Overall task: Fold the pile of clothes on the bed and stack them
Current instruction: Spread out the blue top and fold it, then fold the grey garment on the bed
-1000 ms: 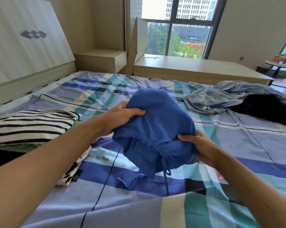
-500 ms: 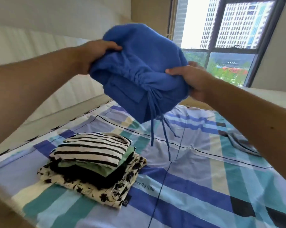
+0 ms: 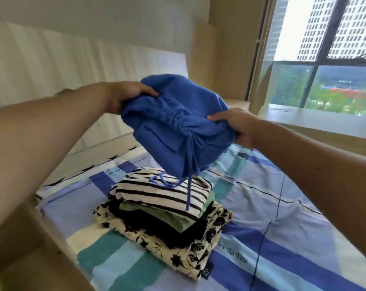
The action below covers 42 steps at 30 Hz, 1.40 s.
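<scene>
Nearest: blue, teal & cream checked bed sheet (image 3: pixel 283 248), w/ a stack of folded clothes (image 3: pixel 163 217) lying on it. Stack, bottom to top: cream garment w/ black flower print (image 3: pixel 177 255), black garment (image 3: pixel 177 235), green garment (image 3: pixel 171 217), black-and-white striped top (image 3: pixel 156 193).

Directly above the stack, held in the air: a folded bright-blue soft garment (image 3: pixel 177 127) w/ gathered drawstring waist & flap pocket. Its lower edge hangs just over the stack's far side. Its blue cords (image 3: pixel 189 190) dangle down to the striped top, one looped, one straight.

L hand (image 3: pixel 127 95) grips the blue garment's left edge, thumb on top, other fingers hidden behind cloth. R hand (image 3: pixel 234 124) grips the right edge at the gathered waist. Both are clamped on the fabric.

Beyond the stack, left: white panelled headboard (image 3: pixel 51 66). Beyond the stack, right: pale wooden ledge (image 3: pixel 304 122), then a dark-framed window (image 3: pixel 325 59) w/ high-rises & trees outside.
</scene>
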Available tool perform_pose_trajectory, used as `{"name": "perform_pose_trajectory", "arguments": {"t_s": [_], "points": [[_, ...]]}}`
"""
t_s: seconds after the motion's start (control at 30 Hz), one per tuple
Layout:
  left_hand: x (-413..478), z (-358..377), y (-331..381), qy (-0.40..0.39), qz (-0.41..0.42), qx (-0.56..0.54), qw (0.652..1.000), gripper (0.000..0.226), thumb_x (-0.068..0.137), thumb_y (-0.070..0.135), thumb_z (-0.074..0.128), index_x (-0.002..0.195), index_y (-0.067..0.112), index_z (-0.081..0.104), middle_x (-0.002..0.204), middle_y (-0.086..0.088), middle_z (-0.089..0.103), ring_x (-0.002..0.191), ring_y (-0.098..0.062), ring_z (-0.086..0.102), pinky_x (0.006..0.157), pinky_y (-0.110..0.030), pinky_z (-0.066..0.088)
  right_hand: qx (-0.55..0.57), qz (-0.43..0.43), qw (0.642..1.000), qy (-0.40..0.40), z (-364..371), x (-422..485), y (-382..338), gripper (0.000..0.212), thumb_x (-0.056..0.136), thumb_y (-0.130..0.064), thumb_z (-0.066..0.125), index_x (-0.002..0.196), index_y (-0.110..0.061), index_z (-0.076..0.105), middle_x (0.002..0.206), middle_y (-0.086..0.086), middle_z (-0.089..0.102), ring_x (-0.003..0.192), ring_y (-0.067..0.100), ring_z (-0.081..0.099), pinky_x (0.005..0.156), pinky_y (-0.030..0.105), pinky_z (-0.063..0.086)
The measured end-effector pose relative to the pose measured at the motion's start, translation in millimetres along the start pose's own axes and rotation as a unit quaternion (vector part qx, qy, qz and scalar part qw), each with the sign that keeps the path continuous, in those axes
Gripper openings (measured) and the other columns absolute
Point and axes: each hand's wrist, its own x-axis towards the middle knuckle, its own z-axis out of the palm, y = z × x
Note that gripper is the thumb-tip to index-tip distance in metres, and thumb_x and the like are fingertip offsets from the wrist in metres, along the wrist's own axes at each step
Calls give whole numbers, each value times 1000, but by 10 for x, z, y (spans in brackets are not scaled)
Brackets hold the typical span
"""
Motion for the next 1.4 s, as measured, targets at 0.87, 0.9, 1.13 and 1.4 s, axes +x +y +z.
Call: {"name": "perform_pose_trajectory", "arguments": {"t_s": [0.87,0.9,1.13,1.4], "points": [[493,1088,-2339,-45,157,317,934,100,73,94,21,155,35,26,164,9,22,151,-10,18,124,-47,12,-419,-86,900,-84,1079,-184,2026,73,95,-72,27,159,-38,14,168,-11,-2,155,17,-8,121,57,-9],[438,1102,-2416,-28,165,323,932,105,68,98,14,155,40,21,165,12,16,152,-10,13,123,-53,9,-421,-103,898,-74,1102,-209,2103,76,93,-75,27,158,-39,13,168,-12,-3,154,16,-11,121,57,-11],[345,1294,-2615,13,184,360,915,109,61,100,2,155,48,8,167,13,1,154,-13,-4,122,-50,-7,-392,-79,916,-34,949,-247,2466,102,66,-98,21,155,-50,4,167,-17,-8,152,8,-16,121,61,-2],[252,1114,-2249,-72,109,376,917,122,51,106,11,156,44,8,167,13,1,153,-10,0,124,-50,1,-412,-27,906,-95,890,-302,2153,93,82,-86,33,158,-44,1,167,-11,-10,153,11,-14,122,58,-5]]}}
